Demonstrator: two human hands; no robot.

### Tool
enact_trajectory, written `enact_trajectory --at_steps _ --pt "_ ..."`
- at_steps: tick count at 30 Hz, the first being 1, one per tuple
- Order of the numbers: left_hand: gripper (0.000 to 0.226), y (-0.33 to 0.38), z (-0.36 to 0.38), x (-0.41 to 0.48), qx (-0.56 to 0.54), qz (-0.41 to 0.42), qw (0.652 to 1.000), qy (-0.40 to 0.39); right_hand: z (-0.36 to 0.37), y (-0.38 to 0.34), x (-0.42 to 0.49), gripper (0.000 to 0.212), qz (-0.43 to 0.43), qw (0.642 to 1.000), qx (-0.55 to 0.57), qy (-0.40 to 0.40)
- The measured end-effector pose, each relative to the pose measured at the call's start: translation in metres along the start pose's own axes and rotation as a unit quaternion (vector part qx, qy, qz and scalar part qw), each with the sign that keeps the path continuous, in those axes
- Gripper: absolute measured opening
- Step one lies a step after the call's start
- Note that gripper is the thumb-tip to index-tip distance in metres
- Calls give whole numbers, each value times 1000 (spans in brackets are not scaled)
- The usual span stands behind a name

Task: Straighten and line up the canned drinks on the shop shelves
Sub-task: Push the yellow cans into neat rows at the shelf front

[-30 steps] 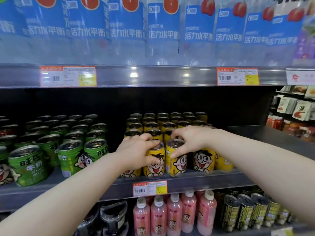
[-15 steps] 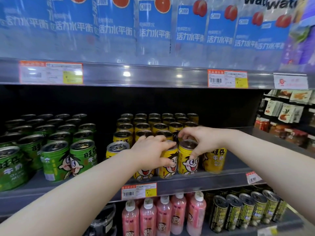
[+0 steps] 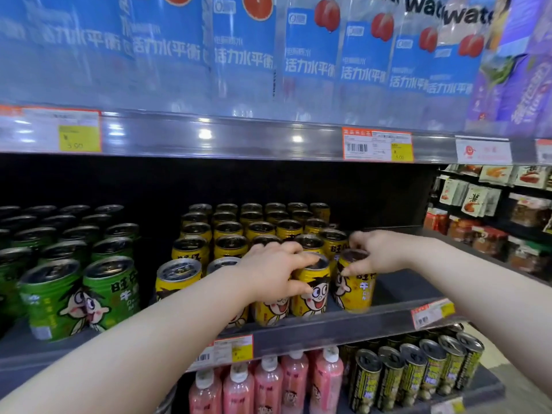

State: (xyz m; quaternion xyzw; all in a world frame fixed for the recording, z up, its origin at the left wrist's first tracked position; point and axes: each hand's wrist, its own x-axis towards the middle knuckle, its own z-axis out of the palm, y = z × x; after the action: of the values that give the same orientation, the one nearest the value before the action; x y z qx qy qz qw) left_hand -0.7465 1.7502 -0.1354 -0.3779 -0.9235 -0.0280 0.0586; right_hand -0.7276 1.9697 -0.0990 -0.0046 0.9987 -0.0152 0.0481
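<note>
Light glints (image 3: pixel 205 134) on grey metal shelves (image 3: pixel 322 328) backed by a black panel (image 3: pixel 268 180).

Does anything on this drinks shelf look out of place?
Slightly. The front yellow cans face different ways: the end can in the right hand is turned, writing forward, while its neighbour under the left hand shows its cartoon face. Nothing looks spilled or dented.
</note>
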Motion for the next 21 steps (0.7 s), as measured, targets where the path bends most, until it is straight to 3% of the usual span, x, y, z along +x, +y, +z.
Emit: enact_trajectory --at_steps 3,7,12,15,18,21 --pt "58 -2 3 1 13 9 1000 -3 -8 8 -2 55 -71 991 92 -68" --pt "56 -3 4 1 16 12 1000 -2 -3 3 2 73 -59 997 35 -35" --pt "55 -3 5 3 16 13 1000 -5 -8 1 6 65 -55 996 21 -63" --pt "54 -6 1 5 -79 -3 997 13 -20 -7 11 68 -57 995 11 -76" --pt "45 -28 -13 2 -158 -64 981 94 -33 -25 22 44 -102 993 56 1" --pt "43 -71 -32 -8 -73 -165 979 98 -33 -48 42 27 -132 988 60 43"
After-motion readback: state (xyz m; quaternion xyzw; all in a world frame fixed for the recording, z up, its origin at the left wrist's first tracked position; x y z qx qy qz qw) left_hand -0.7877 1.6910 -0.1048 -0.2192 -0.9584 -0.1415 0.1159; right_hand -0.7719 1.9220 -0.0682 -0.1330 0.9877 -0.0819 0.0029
